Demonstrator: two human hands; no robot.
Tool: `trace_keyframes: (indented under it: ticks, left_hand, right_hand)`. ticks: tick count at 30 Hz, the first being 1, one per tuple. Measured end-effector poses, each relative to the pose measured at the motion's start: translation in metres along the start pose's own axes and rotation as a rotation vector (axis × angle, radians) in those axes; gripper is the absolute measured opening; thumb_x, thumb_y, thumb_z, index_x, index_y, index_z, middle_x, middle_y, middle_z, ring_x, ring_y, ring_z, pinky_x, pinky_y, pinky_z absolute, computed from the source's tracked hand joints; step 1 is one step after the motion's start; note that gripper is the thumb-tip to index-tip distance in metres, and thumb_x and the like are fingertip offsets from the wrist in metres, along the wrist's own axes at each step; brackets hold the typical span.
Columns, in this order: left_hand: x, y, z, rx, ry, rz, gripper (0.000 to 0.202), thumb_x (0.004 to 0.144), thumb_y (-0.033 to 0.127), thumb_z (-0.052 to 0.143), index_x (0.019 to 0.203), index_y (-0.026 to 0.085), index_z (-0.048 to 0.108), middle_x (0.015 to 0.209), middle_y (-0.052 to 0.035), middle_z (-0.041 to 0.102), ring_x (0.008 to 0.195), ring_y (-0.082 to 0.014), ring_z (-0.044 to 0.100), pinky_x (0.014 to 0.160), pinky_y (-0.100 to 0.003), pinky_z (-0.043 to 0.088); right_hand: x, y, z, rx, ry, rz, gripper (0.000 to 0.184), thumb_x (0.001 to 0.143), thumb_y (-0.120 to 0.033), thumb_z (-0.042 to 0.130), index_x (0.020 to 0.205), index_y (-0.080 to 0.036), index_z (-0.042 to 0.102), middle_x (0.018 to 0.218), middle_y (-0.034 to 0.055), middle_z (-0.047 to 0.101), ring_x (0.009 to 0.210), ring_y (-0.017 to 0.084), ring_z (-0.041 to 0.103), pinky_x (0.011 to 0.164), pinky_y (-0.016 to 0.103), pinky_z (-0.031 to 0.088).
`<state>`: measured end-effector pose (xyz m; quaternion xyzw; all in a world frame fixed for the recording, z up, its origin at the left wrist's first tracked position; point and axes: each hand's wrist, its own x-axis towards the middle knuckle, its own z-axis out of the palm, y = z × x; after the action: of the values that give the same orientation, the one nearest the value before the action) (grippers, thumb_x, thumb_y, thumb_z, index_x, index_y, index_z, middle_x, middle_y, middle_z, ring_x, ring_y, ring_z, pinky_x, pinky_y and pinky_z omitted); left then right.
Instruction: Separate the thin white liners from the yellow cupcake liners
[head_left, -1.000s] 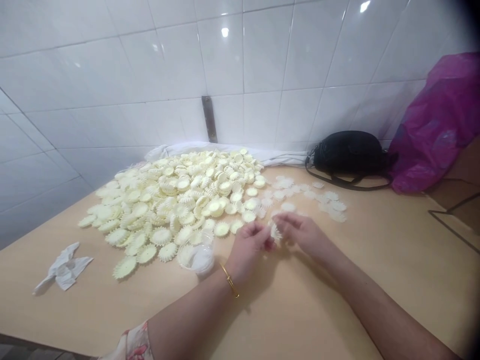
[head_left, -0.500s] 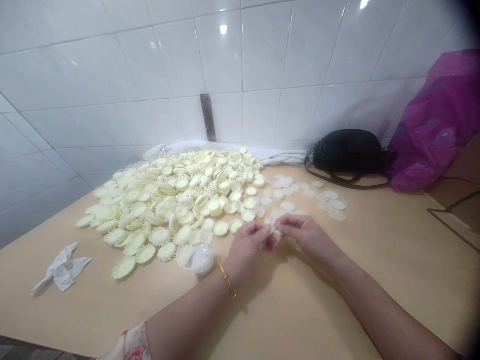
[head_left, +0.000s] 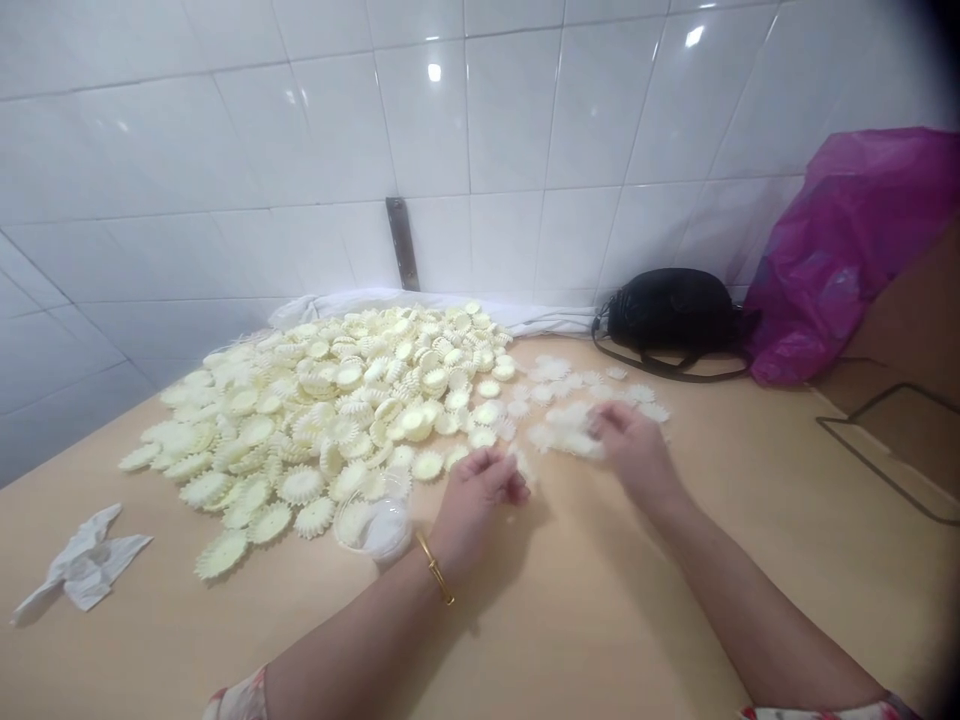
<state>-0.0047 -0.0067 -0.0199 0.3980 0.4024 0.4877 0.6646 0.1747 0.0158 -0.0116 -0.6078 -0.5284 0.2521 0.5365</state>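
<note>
My left hand (head_left: 484,490) is closed in a pinch above the table, with a thin white scalloped piece (head_left: 520,462) at its fingertips. To its right, my right hand (head_left: 634,445) reaches in with thumb and fingers pinched together, slightly blurred. Its fingertips meet a smeared patch of thin white scalloped pieces (head_left: 566,432); whether it grips any is unclear. Beyond the hands lie more thin translucent pieces (head_left: 551,368). A clear plastic cup (head_left: 375,525) with something white in it stands left of my left hand. A large heap of pale yellow scalloped discs (head_left: 315,400) spreads behind the cup.
A crumpled white tissue (head_left: 90,560) lies at the left. Along the tiled wall run a white cloth (head_left: 540,318) and a black bag with a strap (head_left: 671,310). Right of it are a pink plastic bag (head_left: 832,270), a brown box (head_left: 907,340) and a bent dark rod (head_left: 862,460).
My hands have come apart: the right one has moved right and slightly forward to the thin white pieces. The left stays closed near the same place. The whole view has shifted slightly.
</note>
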Motion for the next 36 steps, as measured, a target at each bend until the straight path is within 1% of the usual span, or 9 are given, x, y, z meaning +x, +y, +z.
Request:
trace_keyframes:
  ticks: [3, 6, 9, 12, 14, 20, 23, 30, 36]
  left_hand:
    - [0.001, -0.001, 0.000, 0.017, 0.015, -0.008, 0.021, 0.066, 0.031, 0.066, 0.063, 0.015, 0.052, 0.057, -0.0013, 0.057, 0.055, -0.0116, 0.055, 0.061, -0.027, 0.043]
    - [0.003, -0.004, 0.000, 0.052, 0.036, -0.016, 0.019, 0.065, 0.028, 0.066, 0.064, 0.014, 0.054, 0.057, -0.0019, 0.057, 0.055, -0.0119, 0.055, 0.062, -0.027, 0.042]
    - [0.004, -0.007, 0.000, 0.077, 0.037, -0.004, 0.016, 0.066, 0.026, 0.064, 0.064, 0.014, 0.053, 0.055, -0.0013, 0.056, 0.054, -0.0112, 0.053, 0.060, -0.026, 0.042]
    - [0.003, -0.007, 0.001, 0.057, 0.014, 0.020, 0.017, 0.069, 0.026, 0.061, 0.062, 0.015, 0.051, 0.054, -0.0001, 0.053, 0.051, -0.0098, 0.051, 0.058, -0.025, 0.040]
    - [0.000, -0.006, 0.002, 0.044, -0.018, 0.040, 0.020, 0.071, 0.028, 0.060, 0.060, 0.016, 0.049, 0.053, 0.0004, 0.052, 0.050, -0.0090, 0.049, 0.056, -0.024, 0.039]
    - [-0.005, 0.000, 0.009, -0.021, -0.004, -0.008, 0.031, 0.071, 0.038, 0.061, 0.056, 0.016, 0.045, 0.047, 0.0020, 0.047, 0.046, -0.0083, 0.046, 0.051, -0.022, 0.040]
    - [-0.007, 0.001, 0.011, -0.026, -0.008, 0.004, 0.030, 0.070, 0.037, 0.063, 0.057, 0.016, 0.046, 0.046, 0.0022, 0.047, 0.045, -0.0079, 0.045, 0.049, -0.022, 0.040]
    - [-0.005, -0.002, 0.007, -0.018, -0.091, 0.009, 0.027, 0.071, 0.035, 0.063, 0.060, 0.015, 0.049, 0.050, 0.0007, 0.051, 0.048, -0.0095, 0.049, 0.052, -0.023, 0.041]
    - [0.002, -0.009, -0.002, 0.076, -0.120, 0.076, 0.029, 0.072, 0.039, 0.061, 0.059, 0.016, 0.049, 0.054, -0.0003, 0.053, 0.052, -0.0104, 0.052, 0.056, -0.025, 0.041]
  right_hand:
    - [0.012, 0.014, -0.011, -0.353, 0.120, -0.258, 0.017, 0.077, -0.028, 0.045, 0.064, -0.020, 0.053, 0.069, 0.0044, 0.056, 0.070, 0.020, 0.051, 0.067, 0.033, 0.039]
    - [0.016, 0.027, -0.012, -0.613, -0.032, -0.366, 0.018, 0.076, -0.021, 0.043, 0.071, -0.019, 0.060, 0.081, 0.0083, 0.060, 0.084, 0.024, 0.052, 0.076, 0.038, 0.038]
    - [0.012, 0.030, -0.006, -0.666, -0.087, -0.405, 0.026, 0.074, -0.019, 0.045, 0.093, -0.017, 0.062, 0.096, 0.0105, 0.060, 0.094, 0.027, 0.051, 0.080, 0.039, 0.038]
    - [0.002, 0.016, 0.000, -0.534, 0.000, -0.475, 0.024, 0.078, -0.021, 0.042, 0.091, -0.016, 0.062, 0.094, 0.0105, 0.061, 0.094, 0.026, 0.052, 0.081, 0.037, 0.039]
    - [-0.007, 0.003, 0.005, -0.364, -0.051, -0.420, 0.022, 0.082, -0.027, 0.042, 0.083, -0.017, 0.062, 0.085, 0.0081, 0.063, 0.083, 0.022, 0.055, 0.075, 0.034, 0.041]
    - [-0.031, -0.023, 0.016, 0.089, -0.568, -0.094, 0.034, 0.082, -0.045, 0.046, 0.074, -0.019, 0.066, 0.063, 0.0019, 0.063, 0.061, 0.017, 0.055, 0.058, 0.028, 0.043]
    - [-0.034, -0.027, 0.017, 0.239, -0.707, -0.003, 0.033, 0.080, -0.044, 0.050, 0.072, -0.017, 0.067, 0.067, 0.0033, 0.065, 0.064, 0.018, 0.059, 0.060, 0.028, 0.045]
    - [-0.028, -0.022, 0.016, 0.195, -0.595, 0.048, 0.020, 0.072, -0.034, 0.059, 0.068, -0.016, 0.067, 0.066, 0.0023, 0.065, 0.066, 0.016, 0.056, 0.067, 0.029, 0.042]
    - [-0.022, -0.020, 0.014, 0.210, -0.336, 0.088, 0.017, 0.066, -0.034, 0.061, 0.061, -0.017, 0.061, 0.058, -0.0008, 0.055, 0.059, 0.013, 0.049, 0.062, 0.027, 0.041]
